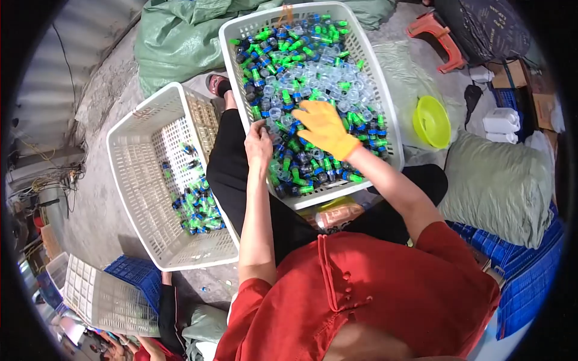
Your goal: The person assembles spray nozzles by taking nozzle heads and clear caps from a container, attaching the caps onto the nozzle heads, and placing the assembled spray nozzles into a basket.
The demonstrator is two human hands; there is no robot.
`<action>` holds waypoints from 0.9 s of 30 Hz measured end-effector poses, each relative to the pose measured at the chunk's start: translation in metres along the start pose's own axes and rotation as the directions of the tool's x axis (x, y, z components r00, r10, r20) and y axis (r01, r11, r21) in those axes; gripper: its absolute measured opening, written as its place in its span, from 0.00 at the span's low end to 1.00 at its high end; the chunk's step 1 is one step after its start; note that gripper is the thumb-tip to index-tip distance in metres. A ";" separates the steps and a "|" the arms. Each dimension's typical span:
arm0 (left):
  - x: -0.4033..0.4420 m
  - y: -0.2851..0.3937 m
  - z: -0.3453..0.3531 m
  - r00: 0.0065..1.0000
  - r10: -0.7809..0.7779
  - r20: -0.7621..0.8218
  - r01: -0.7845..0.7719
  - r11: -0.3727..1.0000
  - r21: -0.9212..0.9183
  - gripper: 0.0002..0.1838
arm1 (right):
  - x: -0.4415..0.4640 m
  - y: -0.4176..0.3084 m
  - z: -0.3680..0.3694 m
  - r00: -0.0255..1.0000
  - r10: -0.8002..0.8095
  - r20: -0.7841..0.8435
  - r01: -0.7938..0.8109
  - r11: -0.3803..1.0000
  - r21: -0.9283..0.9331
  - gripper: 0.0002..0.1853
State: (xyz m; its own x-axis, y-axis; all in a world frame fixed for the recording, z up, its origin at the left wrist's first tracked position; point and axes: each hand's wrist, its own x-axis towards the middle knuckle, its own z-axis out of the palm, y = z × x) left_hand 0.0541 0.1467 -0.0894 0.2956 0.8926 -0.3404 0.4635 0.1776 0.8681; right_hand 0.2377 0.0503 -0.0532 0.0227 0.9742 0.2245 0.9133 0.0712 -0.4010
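A white plastic basket (394, 141) in front of me holds many small dark pieces with green tops and blue rings (301, 174), mixed with clear plastic caps (328, 75). My right hand (325, 127), in a yellow glove, lies over the pieces with its fingers stretched out. Bare, my left hand (257, 144) is at the basket's left rim with curled fingers; what they may hold is hidden. To the left, a second white basket (141, 198) contains a smaller heap of the green-topped pieces (198, 204).
Green sacks (174, 48) lie behind the baskets. On the right are a lime-green basin (431, 122), a red stool (439, 42), a stuffed sack (500, 186) and blue crates (524, 283). Another person's arm (153, 348) shows at bottom left, near a stacked pale crate (108, 298).
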 end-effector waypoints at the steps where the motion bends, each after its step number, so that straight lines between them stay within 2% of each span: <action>1: 0.004 -0.004 -0.001 1.000 -0.009 0.004 0.009 0.999 -0.043 0.14 | 0.015 -0.002 0.017 0.999 0.007 0.040 -0.002 0.992 -0.126 0.21; 2: 0.005 0.002 -0.003 1.000 -0.015 0.011 0.016 0.996 -0.086 0.14 | 0.026 -0.001 0.034 0.997 0.022 0.079 -0.001 0.968 -0.252 0.19; 3: 0.007 0.009 -0.002 1.000 0.019 0.019 -0.019 1.000 0.014 0.13 | 0.031 0.006 0.055 0.999 0.022 0.043 -0.008 0.954 -0.299 0.17; 4: 0.014 0.011 0.003 0.990 0.142 0.023 -0.142 0.990 0.018 0.11 | 0.032 0.008 0.055 0.999 0.023 0.043 -0.009 0.954 -0.299 0.17; 6: 0.034 0.019 0.021 0.894 0.446 0.040 -0.438 0.855 0.277 0.12 | 0.023 0.011 0.048 0.997 -0.055 -0.053 0.043 0.978 -0.204 0.11; 7: 0.045 0.020 0.035 0.844 0.535 0.036 -0.472 0.709 0.523 0.14 | 0.013 0.015 0.041 0.996 -0.051 -0.076 0.038 0.985 -0.166 0.13; 8: 0.049 0.031 0.044 0.876 0.471 0.106 -0.416 0.623 0.663 0.17 | 0.001 0.010 0.016 1.000 -0.012 -0.014 0.009 0.988 -0.153 0.15; 10: 0.054 0.037 0.058 0.862 0.484 0.151 -0.418 0.510 0.752 0.18 | -0.026 0.014 -0.025 1.000 0.011 -0.014 -0.012 0.999 -0.040 0.18; 12: 0.056 0.034 0.074 0.855 0.506 0.116 -0.402 0.505 0.764 0.19 | -0.057 0.025 -0.044 0.960 0.250 0.125 -0.264 0.958 0.112 0.18; 13: 0.054 0.028 0.080 0.845 0.529 0.080 -0.382 0.491 0.783 0.21 | -0.069 0.029 -0.051 0.945 0.310 0.105 -0.325 0.925 0.198 0.20; 14: 0.053 0.022 0.082 0.844 0.529 0.090 -0.403 0.515 0.757 0.21 | -0.080 0.030 -0.062 0.910 0.386 0.153 -0.415 0.834 0.362 0.21; 16: 0.045 0.013 0.084 0.799 0.595 0.088 -0.464 0.516 0.720 0.22 | -0.089 0.032 -0.072 0.796 0.544 0.264 -0.591 0.606 0.533 0.21; 17: 0.040 0.011 0.083 0.795 0.599 0.093 -0.468 0.509 0.723 0.22 | -0.090 0.030 -0.079 0.787 0.558 0.265 -0.598 0.581 0.552 0.21; 18: 0.034 0.010 0.083 0.738 0.667 0.103 -0.556 0.516 0.651 0.22 | -0.088 0.028 -0.085 0.787 0.560 0.258 -0.595 0.579 0.558 0.21; 19: 0.025 0.010 0.081 0.676 0.729 0.104 -0.640 0.511 0.573 0.23 | -0.086 0.027 -0.089 0.811 0.551 0.196 -0.553 0.612 0.565 0.20; 20: 0.009 0.024 0.075 0.672 0.731 0.113 -0.645 0.504 0.574 0.23 | -0.086 0.025 -0.094 0.830 0.541 0.136 -0.512 0.643 0.569 0.19; 21: -0.009 0.037 0.068 0.772 0.599 0.212 -0.635 0.705 0.316 0.23 | -0.084 0.020 -0.100 0.847 0.521 0.105 -0.496 0.705 0.506 0.19; 22: -0.028 0.054 0.058 0.814 0.466 0.347 -0.513 0.857 0.053 0.23 | -0.079 0.016 -0.110 0.846 0.524 0.102 -0.497 0.702 0.511 0.19; 24: -0.057 0.067 0.036 0.684 0.499 0.531 -0.572 0.820 -0.034 0.23 | -0.072 0.003 -0.129 0.966 0.255 0.027 -0.253 0.925 0.283 0.20; 25: -0.072 0.077 0.024 0.649 0.451 0.613 -0.540 0.841 -0.046 0.23 | -0.069 -0.004 -0.135 0.993 0.115 -0.003 -0.112 0.971 0.211 0.21; 26: -0.084 0.085 0.015 0.637 0.384 0.668 -0.505 0.863 -0.016 0.25 | -0.074 -0.009 -0.133 0.993 0.116 0.002 -0.114 0.970 0.213 0.21; 27: -0.095 0.090 0.009 0.634 0.372 0.678 -0.480 0.876 -0.032 0.26 | -0.079 -0.013 -0.131 0.997 0.006 0.072 -0.017 0.987 0.157 0.21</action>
State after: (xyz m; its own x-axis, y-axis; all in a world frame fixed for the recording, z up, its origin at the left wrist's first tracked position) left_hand 0.0749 0.0741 0.0179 0.9264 0.3506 -0.1375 0.2373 -0.2598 0.9360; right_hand 0.2770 -0.0552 0.0508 -0.0011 0.9875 0.1578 0.8374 0.0872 -0.5396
